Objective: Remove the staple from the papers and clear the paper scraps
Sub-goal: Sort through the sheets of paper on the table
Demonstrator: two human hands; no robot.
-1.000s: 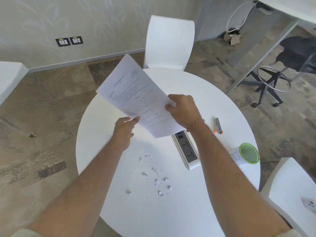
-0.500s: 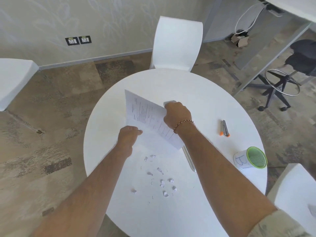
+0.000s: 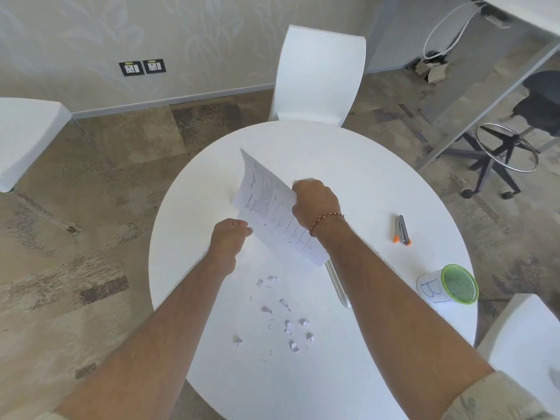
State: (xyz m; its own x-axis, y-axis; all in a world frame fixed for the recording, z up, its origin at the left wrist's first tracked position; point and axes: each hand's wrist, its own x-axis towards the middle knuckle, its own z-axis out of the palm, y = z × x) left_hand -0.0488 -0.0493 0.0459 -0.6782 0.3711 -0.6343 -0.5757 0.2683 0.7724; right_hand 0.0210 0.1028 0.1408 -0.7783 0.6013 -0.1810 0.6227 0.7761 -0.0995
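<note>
The papers [image 3: 268, 204] are held tilted on edge over the middle of the round white desk [image 3: 363, 165], their long axis running from about 11 o'clock, where the far corner rises, down to about 5 o'clock, where the near corner dips toward the desk; the printed face looks toward 8 o'clock. The right hand [image 3: 315, 201] grips the sheets along their right edge with its fingers curled over the top, and the left hand [image 3: 228, 237] pinches the lower left edge between thumb and fingers. Whether a staple is in the bundle cannot be told at this size. Paper scraps [image 3: 288, 324] and a few loose bent staples lie scattered on the desk at 6 o'clock from the papers, well apart from the green mesh cup [image 3: 457, 284] at 4 o'clock and the orange-tipped staple remover [image 3: 402, 230] at 3 o'clock. The likely risk is that swinging or dropping the tilted sheets fans the light scraps off the desk edge to the floor; the loose staples could also be missed among the scraps or prick a fingertip during sweeping.
</note>
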